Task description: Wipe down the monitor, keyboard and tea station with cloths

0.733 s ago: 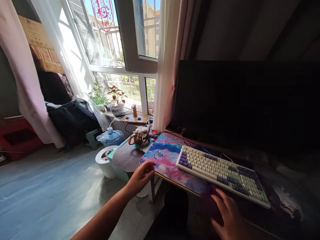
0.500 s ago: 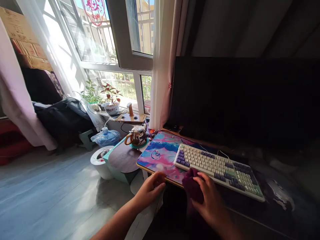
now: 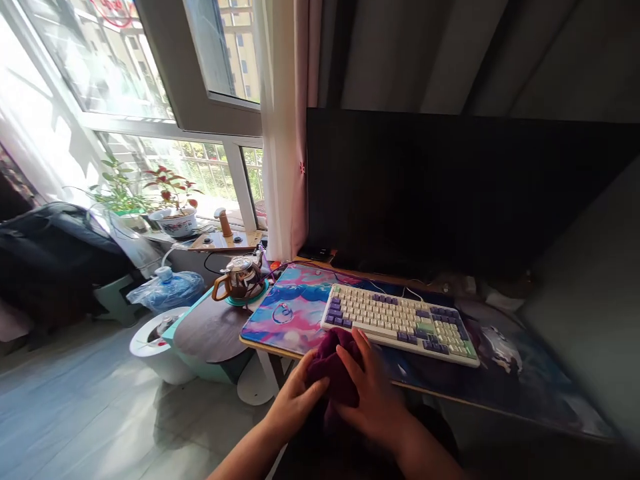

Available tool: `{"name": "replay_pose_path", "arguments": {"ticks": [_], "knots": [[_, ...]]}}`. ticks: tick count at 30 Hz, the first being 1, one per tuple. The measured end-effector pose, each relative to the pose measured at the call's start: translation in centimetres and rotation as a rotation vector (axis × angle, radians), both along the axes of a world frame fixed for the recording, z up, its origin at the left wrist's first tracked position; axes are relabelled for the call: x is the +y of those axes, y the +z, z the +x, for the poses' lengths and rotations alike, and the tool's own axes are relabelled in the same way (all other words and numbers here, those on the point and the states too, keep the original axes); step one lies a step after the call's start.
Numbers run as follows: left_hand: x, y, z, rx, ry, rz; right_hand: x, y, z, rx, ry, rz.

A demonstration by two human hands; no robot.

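Note:
A bunched dark purple cloth (image 3: 336, 367) is between my two hands, just in front of the desk's near edge. My left hand (image 3: 299, 395) grips the cloth's left side, thumb and fingers closed on it. On the other side my right hand (image 3: 370, 393) lies over the cloth with its fingers curled round it. Beyond them a white keyboard (image 3: 395, 317) with purple and green keys rests on a colourful desk mat (image 3: 285, 293). The lower part of the cloth is in shadow.
A dark monitor (image 3: 425, 193) stands behind the keyboard, and a mouse (image 3: 501, 350) lies to its right. At the left a glass teapot (image 3: 243, 277) sits on a side table (image 3: 210, 333). Potted plants (image 3: 175, 217) line the windowsill; a water bottle (image 3: 167, 287) stands below.
The view has turned right. My left hand, apart from the cloth before, now closes on it. My right hand has kept its hold, and the hands have come together.

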State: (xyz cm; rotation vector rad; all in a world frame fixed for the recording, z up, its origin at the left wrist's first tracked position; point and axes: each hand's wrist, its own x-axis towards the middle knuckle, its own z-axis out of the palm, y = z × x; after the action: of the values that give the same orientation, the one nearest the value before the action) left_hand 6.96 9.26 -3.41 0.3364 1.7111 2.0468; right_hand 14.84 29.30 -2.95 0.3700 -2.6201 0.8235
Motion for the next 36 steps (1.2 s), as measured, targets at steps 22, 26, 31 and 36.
{"name": "replay_pose_path", "arguments": {"ticks": [22, 26, 31, 36], "knots": [[2.1, 5.5, -10.0, 0.782, -0.147, -0.331, 7.3, 3.3, 3.8, -0.051, -0.310, -0.180], [3.8, 4.6, -14.2, 0.738, -0.082, -0.324, 10.5, 6.9, 3.2, -0.009, -0.394, -0.112], [7.4, 5.4, -16.9, 0.722, -0.021, -0.265, 11.6, 9.2, 2.4, 0.032, -0.433, -0.075], [11.8, 7.8, -20.3, 0.593, 0.122, -0.112, 11.8, 8.2, 1.8, -0.040, -0.410, -0.057]]}}
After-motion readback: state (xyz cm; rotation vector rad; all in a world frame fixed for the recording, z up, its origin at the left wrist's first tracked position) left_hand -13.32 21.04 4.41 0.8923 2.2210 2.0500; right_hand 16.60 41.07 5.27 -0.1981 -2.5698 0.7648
